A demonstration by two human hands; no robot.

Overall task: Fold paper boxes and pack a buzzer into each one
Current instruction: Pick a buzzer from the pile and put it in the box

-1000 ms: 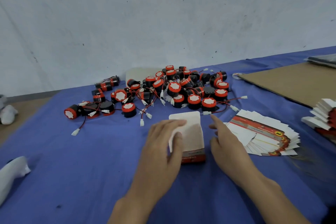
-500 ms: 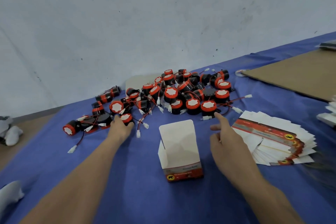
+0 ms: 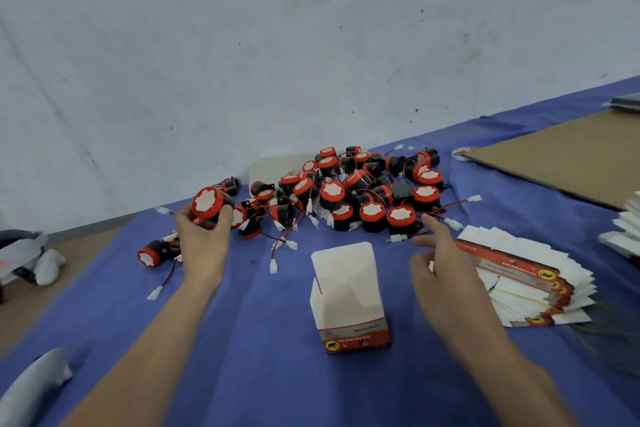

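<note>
Red-capped buzzer [image 3: 209, 203], lifted off the pile [image 3: 346, 191] since half a second ago, sits gripped in my left hand [image 3: 204, 239]. My right hand [image 3: 446, 274] hovers loose-fingered beside the open paper box [image 3: 348, 295] standing on the blue tabletop [image 3: 259, 357]; its red label is unreadably blurred.

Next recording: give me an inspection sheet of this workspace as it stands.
Surface: blue cloth covers the table.
Job's things: open box stands upright, lid flap up; buzzer pile behind it; flat box blanks fanned to its right.
Clutter: cardboard sheet at far right.
Grippers: left hand grips one buzzer; right hand open, forefinger out, holds nothing.
Cables: red leads with white plugs trail from the pile.
Surroundings: grey-white wall behind.
</note>
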